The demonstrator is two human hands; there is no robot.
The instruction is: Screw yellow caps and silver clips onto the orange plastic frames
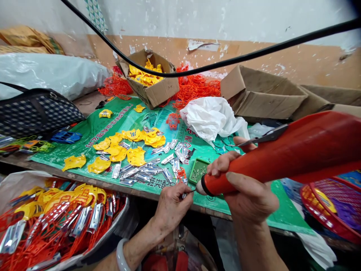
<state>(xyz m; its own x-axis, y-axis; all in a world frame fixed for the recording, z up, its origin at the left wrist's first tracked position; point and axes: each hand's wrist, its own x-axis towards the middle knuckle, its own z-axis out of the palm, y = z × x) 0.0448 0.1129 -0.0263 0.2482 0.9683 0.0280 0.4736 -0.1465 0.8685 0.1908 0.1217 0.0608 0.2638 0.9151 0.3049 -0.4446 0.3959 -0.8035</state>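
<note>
My right hand [246, 195] is wrapped round a red electric screwdriver [293, 154] with a lever along its top. The tool lies nearly level, its pale nose and thin bit pointing left. At the bit's tip my left hand [170, 205] is closed in a pinch; a small dark piece shows at the fingertips, too hidden to name. Just beyond the nose sits a green perforated tray [199, 170] with small bits in it. A small orange frame part [181, 175] lies beside the left fingers. Silver plastic strips [141, 173] and yellow shell parts [136, 156] are scattered further left.
A bag of yellow, silver and red parts [70, 214] stands front left. Behind are a carton of yellow shells [160, 90], orange frames [197, 88], a white plastic bag [213, 116] and a carton [270, 101]. A black cable [214, 69] hangs across; a red basket [318, 205] stands right.
</note>
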